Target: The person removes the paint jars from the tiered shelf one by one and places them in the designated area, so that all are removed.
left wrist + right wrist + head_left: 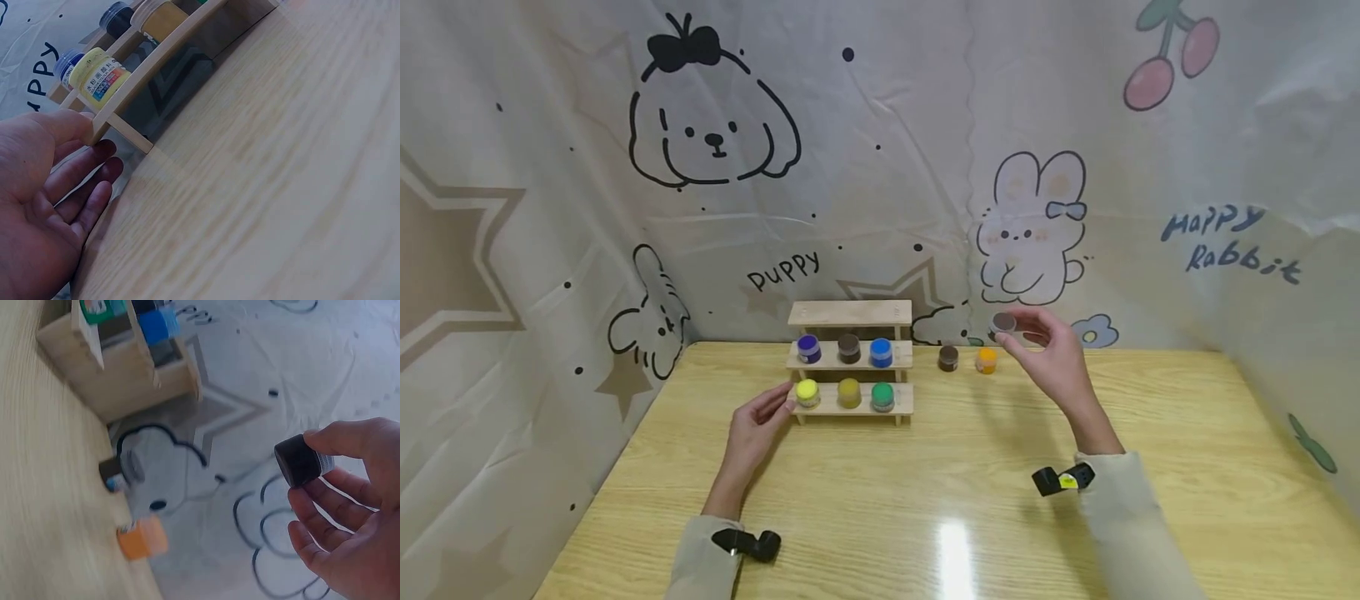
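My right hand (1052, 358) holds a small dark paint jar (303, 461) between thumb and fingers, raised above the table. A three-tier wooden rack (850, 313) stands near the back wall. My left hand (756, 429) grips the left end of its lowest shelf with the thumb at the corner; the index finger is partly hidden. On that shelf sit yellow (807, 393), ochre (849, 393) and green (883, 397) paint jars. The middle shelf bears purple (808, 348), dark brown (848, 348) and blue (881, 352) jars. The top shelf is bare.
Right of the rack, another dark jar (948, 358) and an orange jar (987, 361) stand at the back of the wood-grain table (865, 508). Behind rises a pale curtain (880, 208) printed with cartoon animals.
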`<state>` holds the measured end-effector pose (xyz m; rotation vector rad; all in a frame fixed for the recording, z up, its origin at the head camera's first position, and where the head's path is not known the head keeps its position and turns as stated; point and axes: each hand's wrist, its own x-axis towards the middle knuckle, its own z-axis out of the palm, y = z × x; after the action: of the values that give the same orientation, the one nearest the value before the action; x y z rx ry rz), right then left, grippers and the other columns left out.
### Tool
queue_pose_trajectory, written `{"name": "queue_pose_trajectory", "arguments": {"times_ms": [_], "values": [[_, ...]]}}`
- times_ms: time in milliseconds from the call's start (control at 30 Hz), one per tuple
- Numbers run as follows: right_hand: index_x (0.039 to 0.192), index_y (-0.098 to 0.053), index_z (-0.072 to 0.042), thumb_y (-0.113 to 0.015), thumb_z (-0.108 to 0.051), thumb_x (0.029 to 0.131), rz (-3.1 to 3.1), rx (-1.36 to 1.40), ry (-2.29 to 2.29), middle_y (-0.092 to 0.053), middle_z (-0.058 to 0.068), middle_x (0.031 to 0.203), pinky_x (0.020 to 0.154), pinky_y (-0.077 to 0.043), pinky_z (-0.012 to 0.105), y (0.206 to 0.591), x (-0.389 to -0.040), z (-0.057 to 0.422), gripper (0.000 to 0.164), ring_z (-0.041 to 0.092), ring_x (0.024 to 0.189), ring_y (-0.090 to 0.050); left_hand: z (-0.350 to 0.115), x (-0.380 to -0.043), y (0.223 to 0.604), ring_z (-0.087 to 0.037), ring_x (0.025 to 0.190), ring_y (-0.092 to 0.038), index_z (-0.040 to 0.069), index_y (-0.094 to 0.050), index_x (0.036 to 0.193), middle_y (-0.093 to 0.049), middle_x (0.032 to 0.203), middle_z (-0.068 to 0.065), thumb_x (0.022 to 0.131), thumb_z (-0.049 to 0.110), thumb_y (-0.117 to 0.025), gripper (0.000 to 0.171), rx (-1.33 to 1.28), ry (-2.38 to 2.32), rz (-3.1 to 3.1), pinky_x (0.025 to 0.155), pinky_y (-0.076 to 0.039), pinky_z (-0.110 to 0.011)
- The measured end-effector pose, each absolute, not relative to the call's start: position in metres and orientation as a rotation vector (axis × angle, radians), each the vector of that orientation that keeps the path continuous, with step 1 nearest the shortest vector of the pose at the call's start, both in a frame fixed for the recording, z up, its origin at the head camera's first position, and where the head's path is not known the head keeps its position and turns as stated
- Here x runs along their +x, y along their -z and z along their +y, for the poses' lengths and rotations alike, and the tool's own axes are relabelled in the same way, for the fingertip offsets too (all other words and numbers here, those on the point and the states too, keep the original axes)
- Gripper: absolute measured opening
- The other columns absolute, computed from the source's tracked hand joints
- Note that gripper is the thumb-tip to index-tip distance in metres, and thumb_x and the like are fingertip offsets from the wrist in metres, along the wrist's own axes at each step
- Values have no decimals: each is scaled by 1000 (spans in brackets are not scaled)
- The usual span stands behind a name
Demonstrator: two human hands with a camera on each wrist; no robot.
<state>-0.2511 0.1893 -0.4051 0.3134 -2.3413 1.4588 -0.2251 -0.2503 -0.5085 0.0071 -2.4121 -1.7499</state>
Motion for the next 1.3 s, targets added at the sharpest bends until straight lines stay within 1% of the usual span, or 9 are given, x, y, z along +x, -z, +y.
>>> {"name": "queue_pose_trajectory", "arguments": {"times_ms": [100,333,600,667,800,933,1133,1200,1300], "values": [[129,-64,-1,-75,-18,96,-2347,246,-1470,-67,14,122,104,-48,49,412,-253,199,39,27,115,-62,-250,-225,508,-26,126,-61,4,-64,139,-65,137,-15,101,20,-69,41,-12,1759,-2415,92,-48,-12],[129,-61,5,-75,-19,96,-2404,105,-1478,-64,22,125,106,-47,49,439,-263,213,43,34,116,-61,-254,-224,509,-26,127,-60,5,-63,139,-64,138,-13,101,21,-69,42,7,1771,-2421,93,-48,-12],[129,-60,7,-73,-12,96,-2486,-5,-1472,-63,27,126,107,-45,52,469,-273,226,40,40,119,-60,-253,-224,509,-24,126,-60,5,-64,139,-64,138,-13,101,22,-70,42,-2,1768,-2418,94,-47,-12],[129,-61,7,-73,-11,96,-2502,-34,-1485,-63,26,127,106,-47,50,475,-274,229,39,39,119,-61,-253,-224,509,-23,126,-61,5,-64,139,-65,138,-12,101,22,-70,42,-4,1767,-2419,93,-47,-12],[131,-61,6,-73,-11,97,-2549,-84,-1490,-64,26,128,101,-52,41,486,-277,232,40,37,118,-62,-253,-224,510,-19,124,-61,6,-64,138,-65,138,-11,101,22,-70,41,1,1768,-2420,93,-48,-12],[131,-61,6,-73,-12,97,-2583,-120,-1487,-63,27,129,97,-53,33,492,-278,234,41,37,118,-62,-253,-223,511,-15,122,-62,4,-64,138,-65,138,-13,101,20,-70,41,0,1765,-2415,93,-48,-12],[128,-63,7,-74,-11,96,-2598,-127,-1463,-64,28,127,84,-48,13,494,-279,238,39,37,116,-63,-252,-224,512,-20,123,-63,2,-64,137,-65,136,-16,101,19,-70,41,1,1768,-2402,91,-48,-11],[128,-63,8,-74,-11,95,-2604,-120,-1453,-64,28,126,81,-47,11,494,-280,239,39,38,115,-63,-251,-224,511,-20,122,-63,3,-65,137,-65,135,-16,100,19,-70,40,6,1771,-2396,91,-48,-11],[128,-63,8,-74,-11,96,-2618,-110,-1438,-64,28,126,83,-49,14,494,-282,240,39,38,115,-63,-251,-225,511,-14,120,-63,4,-65,138,-66,136,-14,101,20,-70,41,12,1772,-2402,92,-48,-12]]}}
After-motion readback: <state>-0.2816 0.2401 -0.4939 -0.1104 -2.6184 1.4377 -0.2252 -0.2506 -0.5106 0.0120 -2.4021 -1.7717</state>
